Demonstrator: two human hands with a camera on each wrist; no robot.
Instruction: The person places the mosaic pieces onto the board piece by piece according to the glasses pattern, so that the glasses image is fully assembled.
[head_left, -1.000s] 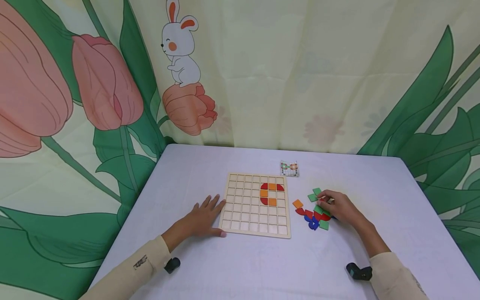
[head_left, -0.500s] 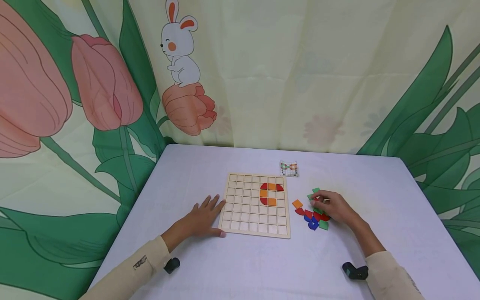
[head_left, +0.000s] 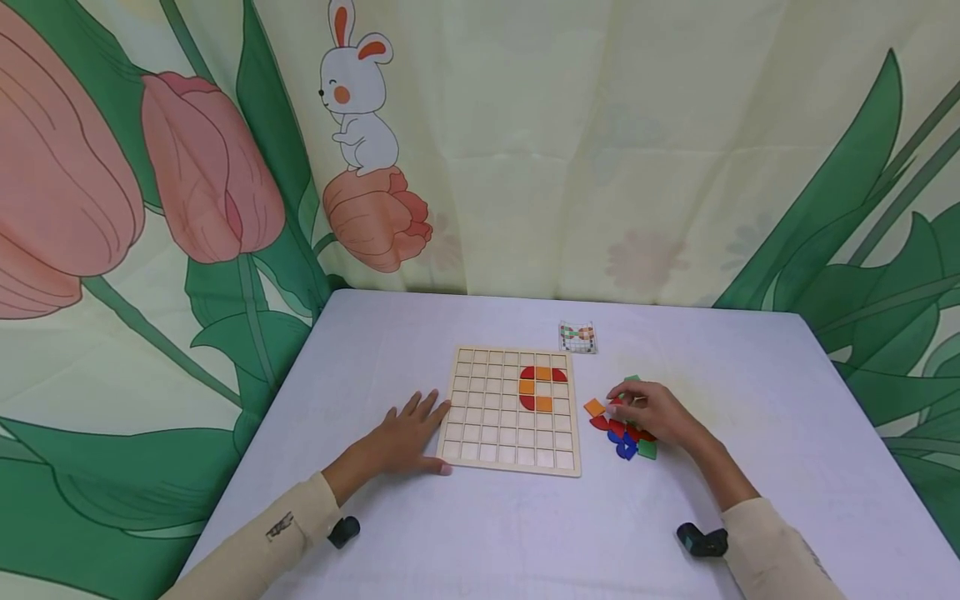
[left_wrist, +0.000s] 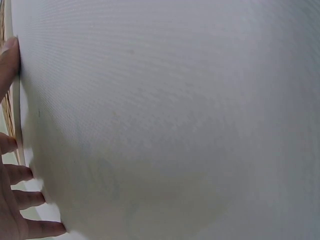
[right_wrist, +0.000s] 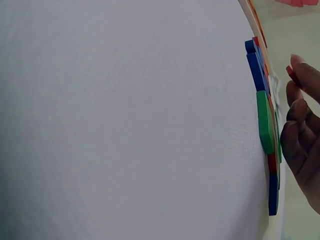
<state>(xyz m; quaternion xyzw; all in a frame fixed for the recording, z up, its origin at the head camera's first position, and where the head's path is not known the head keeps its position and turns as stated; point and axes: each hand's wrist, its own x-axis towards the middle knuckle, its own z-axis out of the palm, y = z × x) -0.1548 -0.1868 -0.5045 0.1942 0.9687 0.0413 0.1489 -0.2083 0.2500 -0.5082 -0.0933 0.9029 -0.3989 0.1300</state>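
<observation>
A wooden grid board [head_left: 487,442] lies on the table with several red and orange tiles set in its upper right cells. My left hand [head_left: 405,433] rests at the board's left edge, fingers spread; in the left wrist view its fingertips touch the edge and table. My right hand [head_left: 658,412] pinches a small red tile [right_wrist: 293,76] between thumb and finger, above the loose tile pile. That pile holds blue tiles [head_left: 626,447], green tiles [head_left: 647,450], red tiles and an orange square tile [head_left: 594,407]. The hand hides part of the pile.
A small pattern card [head_left: 578,337] lies behind the board's right corner. The white table [head_left: 480,533] runs up to a printed curtain [head_left: 540,167] with tulips and a rabbit. Black wrist devices [head_left: 702,540] sit near both sleeves.
My right hand has moved left across the pile toward the board, carrying the red tile. The left hand and the tiles on the board have stayed put.
</observation>
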